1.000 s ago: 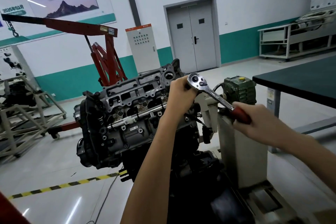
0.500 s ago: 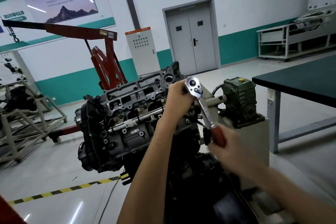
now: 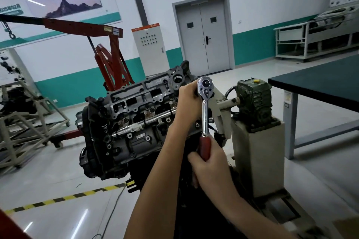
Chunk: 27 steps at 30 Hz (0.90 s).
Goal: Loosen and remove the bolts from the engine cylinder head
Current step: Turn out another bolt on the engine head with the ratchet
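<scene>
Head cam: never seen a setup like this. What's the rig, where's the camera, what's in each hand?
There is no robot here. One camera sits on a person's head and looks down at their bare hands. The grey block is a car engine mounted on a stand. The right hand grips the red handle of a ratchet wrench. The left hand holds it at its head, against the engine. The bolt is hidden behind that hand. A red engine crane stands behind, and a dark table is on the right.

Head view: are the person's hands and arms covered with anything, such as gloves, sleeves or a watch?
No. The left hand and right hand are ungloved. The left forearm and right forearm are bare up to the frame edge. No sleeves, watch, rings or markings show.
</scene>
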Available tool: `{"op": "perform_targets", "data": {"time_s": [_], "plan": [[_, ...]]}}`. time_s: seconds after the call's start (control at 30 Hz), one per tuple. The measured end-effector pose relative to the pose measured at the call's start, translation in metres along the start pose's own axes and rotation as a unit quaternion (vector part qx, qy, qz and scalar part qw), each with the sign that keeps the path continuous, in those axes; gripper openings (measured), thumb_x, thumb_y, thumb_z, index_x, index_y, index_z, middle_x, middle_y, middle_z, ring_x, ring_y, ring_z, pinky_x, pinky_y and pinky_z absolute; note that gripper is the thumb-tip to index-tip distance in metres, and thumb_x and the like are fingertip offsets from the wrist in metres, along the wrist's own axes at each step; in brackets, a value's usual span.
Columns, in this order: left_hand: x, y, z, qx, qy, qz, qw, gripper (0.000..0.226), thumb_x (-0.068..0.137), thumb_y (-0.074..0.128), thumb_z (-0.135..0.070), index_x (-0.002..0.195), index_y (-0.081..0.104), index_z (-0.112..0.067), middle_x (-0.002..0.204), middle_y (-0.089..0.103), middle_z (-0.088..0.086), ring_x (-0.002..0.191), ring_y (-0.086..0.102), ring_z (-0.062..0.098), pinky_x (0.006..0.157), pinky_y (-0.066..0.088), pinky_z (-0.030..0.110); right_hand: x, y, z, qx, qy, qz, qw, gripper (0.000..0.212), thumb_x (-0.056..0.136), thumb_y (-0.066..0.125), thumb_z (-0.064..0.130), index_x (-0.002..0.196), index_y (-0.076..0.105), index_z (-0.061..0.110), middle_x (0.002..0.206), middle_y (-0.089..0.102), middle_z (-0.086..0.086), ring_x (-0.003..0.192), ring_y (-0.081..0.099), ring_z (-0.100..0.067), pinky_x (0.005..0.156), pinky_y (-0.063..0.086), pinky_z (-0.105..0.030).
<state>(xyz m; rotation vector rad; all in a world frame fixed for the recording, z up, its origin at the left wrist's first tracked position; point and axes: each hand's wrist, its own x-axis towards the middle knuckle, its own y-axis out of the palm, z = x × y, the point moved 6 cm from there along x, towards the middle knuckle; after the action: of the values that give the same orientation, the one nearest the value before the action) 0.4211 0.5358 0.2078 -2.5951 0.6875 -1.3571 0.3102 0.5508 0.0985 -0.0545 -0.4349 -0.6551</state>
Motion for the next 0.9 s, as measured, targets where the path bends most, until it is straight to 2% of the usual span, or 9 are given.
{"op": "perform_targets", "data": {"time_s": [0.07, 0.13, 0.23, 0.33, 0.43, 0.57, 0.67, 0.77, 0.9], "plan": [[0.001, -0.001, 0.001, -0.002, -0.008, 0.007, 1.000, 0.051, 0.081, 0.061, 0.009, 0.051, 0.037, -0.025, 0.048, 0.036, -0.015, 0.048, 0.027, 0.000, 0.048, 0.025, 0.015, 0.002, -0.007, 0.003, -0.024, 0.005, 0.022, 0.999, 0.032, 0.075, 0.057, 0.002, 0.063, 0.045, 0.029, 0.048, 0.040, 0.001, 0.037, 0.039, -0.016, 0.036, 0.036, -0.028], [0.002, -0.001, 0.001, 0.001, -0.019, 0.018, 1.000, 0.048, 0.083, 0.061, 0.007, 0.051, 0.042, -0.023, 0.044, 0.042, -0.014, 0.045, 0.032, 0.000, 0.046, 0.028, 0.012, 0.011, -0.038, 0.010, -0.126, -0.019, 0.055, 0.990, 0.035, 0.075, 0.061, 0.001, 0.065, 0.049, 0.033, 0.046, 0.044, 0.003, 0.037, 0.041, -0.007, 0.037, 0.038, -0.025], [0.003, 0.003, -0.004, 0.007, -0.028, 0.048, 0.998, 0.029, 0.084, 0.060, 0.001, 0.057, 0.050, -0.002, 0.052, 0.046, -0.004, 0.047, 0.031, 0.006, 0.045, 0.027, 0.015, 0.036, -0.090, 0.032, -0.302, -0.071, 0.128, 0.942, 0.036, 0.077, 0.067, 0.002, 0.073, 0.048, 0.033, 0.060, 0.053, 0.004, 0.047, 0.049, -0.007, 0.047, 0.042, -0.017], [0.001, -0.002, -0.004, -0.007, -0.032, 0.034, 0.999, 0.029, 0.081, 0.055, 0.005, 0.056, 0.048, -0.007, 0.050, 0.042, -0.005, 0.045, 0.028, 0.002, 0.044, 0.025, 0.015, 0.060, -0.111, 0.056, -0.408, -0.146, 0.147, 0.889, 0.044, 0.076, 0.068, 0.000, 0.075, 0.043, 0.036, 0.058, 0.050, 0.005, 0.051, 0.052, -0.001, 0.049, 0.039, -0.006], [-0.003, -0.008, -0.002, -0.007, -0.028, 0.031, 0.999, 0.022, 0.081, 0.053, 0.008, 0.062, 0.053, -0.003, 0.055, 0.047, 0.002, 0.049, 0.032, 0.008, 0.048, 0.028, 0.021, 0.053, -0.101, 0.041, -0.384, -0.120, 0.112, 0.909, 0.031, 0.078, 0.068, 0.005, 0.083, 0.049, 0.028, 0.063, 0.053, 0.001, 0.049, 0.053, -0.007, 0.050, 0.044, -0.012], [-0.003, -0.008, -0.001, 0.003, -0.018, 0.011, 1.000, 0.034, 0.083, 0.060, 0.007, 0.056, 0.050, -0.012, 0.052, 0.045, -0.007, 0.050, 0.033, 0.004, 0.049, 0.030, 0.020, 0.009, -0.049, 0.011, -0.178, -0.067, -0.002, 0.982, 0.024, 0.074, 0.065, 0.004, 0.072, 0.050, 0.022, 0.049, 0.046, 0.005, 0.041, 0.040, -0.006, 0.041, 0.034, -0.015], [-0.003, -0.007, -0.001, 0.004, -0.017, 0.013, 1.000, 0.045, 0.085, 0.063, 0.001, 0.053, 0.044, -0.024, 0.049, 0.040, -0.014, 0.049, 0.030, 0.001, 0.049, 0.029, 0.017, -0.003, 0.000, 0.003, -0.031, -0.025, -0.006, 0.999, 0.032, 0.075, 0.059, 0.002, 0.065, 0.046, 0.030, 0.045, 0.042, 0.008, 0.036, 0.037, -0.006, 0.036, 0.036, -0.021], [-0.001, -0.008, 0.004, 0.003, -0.031, 0.018, 0.999, 0.033, 0.084, 0.062, 0.002, 0.055, 0.049, -0.004, 0.052, 0.046, -0.001, 0.051, 0.035, 0.010, 0.052, 0.032, 0.026, 0.005, -0.022, 0.012, -0.122, -0.044, 0.025, 0.991, 0.035, 0.075, 0.062, -0.001, 0.067, 0.046, 0.030, 0.051, 0.044, 0.008, 0.040, 0.044, -0.002, 0.042, 0.037, -0.011], [-0.001, -0.006, -0.006, 0.021, -0.020, 0.035, 0.999, 0.019, 0.082, 0.061, 0.002, 0.067, 0.054, 0.012, 0.060, 0.053, 0.026, 0.054, 0.035, 0.014, 0.051, 0.030, 0.027, 0.041, -0.093, 0.041, -0.348, -0.095, 0.149, 0.921, 0.036, 0.077, 0.067, 0.003, 0.075, 0.046, 0.032, 0.062, 0.053, 0.000, 0.051, 0.053, -0.002, 0.048, 0.042, -0.011]]}}
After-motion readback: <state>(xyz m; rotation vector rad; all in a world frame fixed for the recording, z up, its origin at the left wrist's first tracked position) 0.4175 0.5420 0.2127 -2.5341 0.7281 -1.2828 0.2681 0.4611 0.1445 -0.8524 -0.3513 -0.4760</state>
